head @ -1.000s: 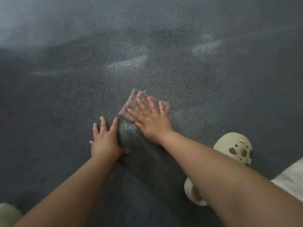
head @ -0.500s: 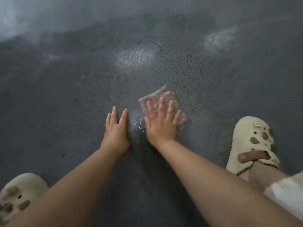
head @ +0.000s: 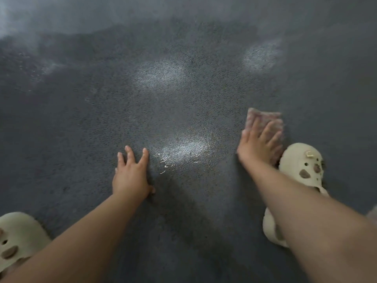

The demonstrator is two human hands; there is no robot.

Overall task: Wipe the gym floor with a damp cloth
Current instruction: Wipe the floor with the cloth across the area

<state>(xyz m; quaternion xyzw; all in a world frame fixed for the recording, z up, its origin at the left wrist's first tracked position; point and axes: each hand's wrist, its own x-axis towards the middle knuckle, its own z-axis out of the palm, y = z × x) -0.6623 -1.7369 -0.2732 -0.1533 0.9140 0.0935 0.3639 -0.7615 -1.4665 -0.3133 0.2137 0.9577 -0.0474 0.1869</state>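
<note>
Fingers (head: 267, 130) of right hand (head: 259, 148) flat, spread on cloth (head: 263, 119), swept rightwards to shoe (head: 302, 166); left hand (head: 130, 174) splayed on floor (head: 81, 119). Wet streak (head: 183, 148) left = wiping progressing.

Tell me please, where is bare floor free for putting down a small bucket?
Free: the dark floor left of the left hand, and ahead of both hands. Crowded: the right side, where right hand, cloth and right shoe meet.

The floor (head: 85, 123) is dark grey with a fine speckled grain and paler whitish patches; the cloth (head: 263, 119) looks mottled pink, perhaps blurred; beside the cloth, a clog (head: 299, 160) is cream with brown spots.
</note>
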